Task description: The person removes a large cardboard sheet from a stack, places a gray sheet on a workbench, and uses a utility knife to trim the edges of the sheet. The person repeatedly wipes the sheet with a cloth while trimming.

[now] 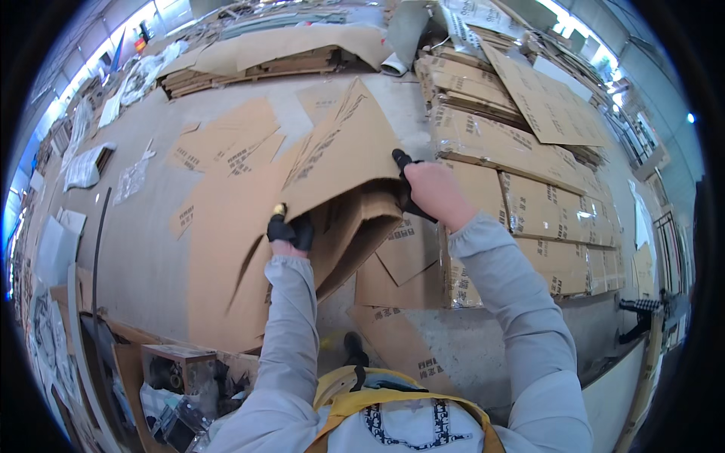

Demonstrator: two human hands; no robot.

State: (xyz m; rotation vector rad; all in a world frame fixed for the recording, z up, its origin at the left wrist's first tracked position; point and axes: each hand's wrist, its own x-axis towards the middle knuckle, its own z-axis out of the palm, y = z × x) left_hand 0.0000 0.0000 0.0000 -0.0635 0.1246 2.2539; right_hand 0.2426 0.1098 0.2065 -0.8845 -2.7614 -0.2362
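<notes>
I hold a large folded cardboard sheet (343, 140) over the floor, its lower flaps bent into a loose open fold. My left hand (291, 230), black-gloved with something small and yellow at the fingertips, grips its lower left edge. My right hand (427, 189), in a pink and black glove, is closed on its right edge. Beneath and left of the fold lies a broad cardboard piece (215, 279); more flat pieces (396, 343) lie below it by my foot.
Wrapped cardboard packs (544, 211) are laid in rows on the right. A pallet stack (249, 72) stands at the back, loose scraps (226, 140) on the left floor. A crate of clutter (177, 377) is at lower left. Another person (642, 317) in checked clothing is at far right.
</notes>
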